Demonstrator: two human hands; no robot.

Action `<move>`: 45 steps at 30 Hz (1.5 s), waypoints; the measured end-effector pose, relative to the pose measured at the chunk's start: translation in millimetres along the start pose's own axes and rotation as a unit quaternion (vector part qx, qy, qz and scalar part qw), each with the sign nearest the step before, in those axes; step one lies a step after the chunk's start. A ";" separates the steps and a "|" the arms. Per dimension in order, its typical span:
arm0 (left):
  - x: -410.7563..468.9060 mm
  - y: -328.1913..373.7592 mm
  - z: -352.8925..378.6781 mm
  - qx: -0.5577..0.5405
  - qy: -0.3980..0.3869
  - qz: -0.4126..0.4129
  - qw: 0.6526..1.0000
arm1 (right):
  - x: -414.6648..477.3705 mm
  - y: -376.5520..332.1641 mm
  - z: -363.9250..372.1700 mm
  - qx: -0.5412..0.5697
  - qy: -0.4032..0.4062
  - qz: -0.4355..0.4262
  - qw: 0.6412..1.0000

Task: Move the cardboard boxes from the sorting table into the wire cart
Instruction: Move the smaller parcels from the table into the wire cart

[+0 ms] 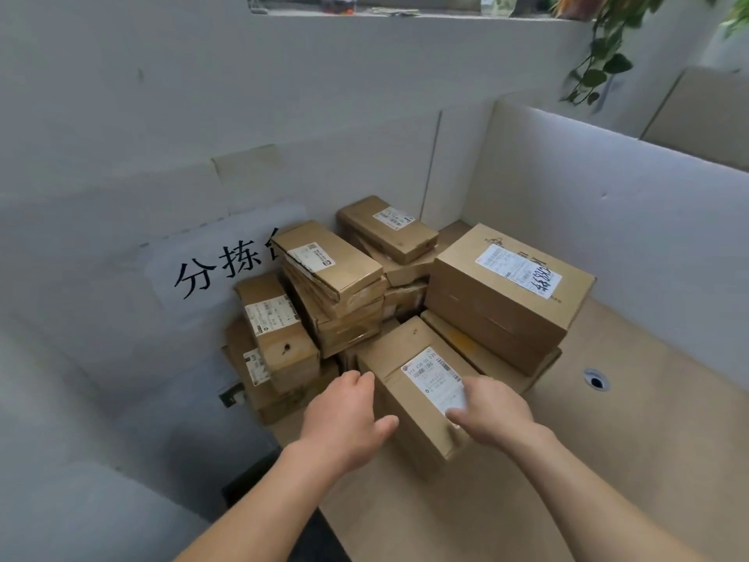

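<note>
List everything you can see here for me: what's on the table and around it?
cardboard boxes: about a dozen, brown, stacked in the table's far corner; stacking hides the exact count
nearest box: one, brown with a white label, at the front of the pile
table: one, tan, under the pile
cable hole: one, grey-rimmed, in the table right of the pile
paper sign: one, white with black characters, on the wall left of the pile
partition panels: pale grey, behind and right of the table
plant: one, green, hanging top right
left hand: bare, at the nearest box's left side
right hand: bare, on its top, fingers hidden
</note>
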State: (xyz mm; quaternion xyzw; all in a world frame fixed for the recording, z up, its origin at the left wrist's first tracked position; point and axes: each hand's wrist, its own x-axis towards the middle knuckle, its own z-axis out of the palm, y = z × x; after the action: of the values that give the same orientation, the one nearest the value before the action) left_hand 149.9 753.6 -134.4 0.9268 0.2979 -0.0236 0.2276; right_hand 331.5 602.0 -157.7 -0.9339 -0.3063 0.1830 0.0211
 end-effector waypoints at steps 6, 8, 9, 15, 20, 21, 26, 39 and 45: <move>19.9 -12.4 10.8 0.001 -0.034 0.003 0.999 | 28.9 -1.5 4.1 -0.012 -0.001 0.014 1.000; 24.8 -13.8 14.1 -0.006 -0.041 0.004 0.999 | 32.5 -1.1 7.3 -0.016 -0.011 0.029 0.999; 26.6 -13.5 15.8 -0.009 -0.043 0.006 0.999 | 32.6 -0.8 8.8 -0.019 -0.017 0.037 0.999; 29.2 -12.2 28.3 -0.030 -0.069 0.013 0.997 | 12.6 3.5 20.6 0.017 -0.061 0.062 0.996; 25.1 -11.9 48.7 -0.068 -0.088 0.002 0.994 | -4.3 10.8 34.0 0.072 -0.057 0.056 0.994; 24.2 -10.9 52.5 -0.080 -0.089 0.000 0.993 | -5.3 10.6 35.8 0.098 -0.054 0.051 0.992; 17.0 -4.7 64.4 -0.127 -0.094 -0.015 0.987 | -11.1 3.5 41.2 0.194 -0.055 0.007 0.979; -43.9 21.0 85.7 -0.186 -0.037 -0.056 0.980 | -59.5 22.6 58.7 0.286 -0.061 -0.013 0.956; -87.8 29.9 77.9 -0.186 0.040 -0.090 0.978 | -84.3 20.6 52.3 0.277 -0.035 -0.089 0.956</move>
State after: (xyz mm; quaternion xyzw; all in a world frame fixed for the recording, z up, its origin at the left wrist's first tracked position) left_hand 101.7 650.6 -176.2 0.8381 0.3878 0.0489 0.3806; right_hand 261.8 532.5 -181.9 -0.8532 -0.3262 0.2905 0.2850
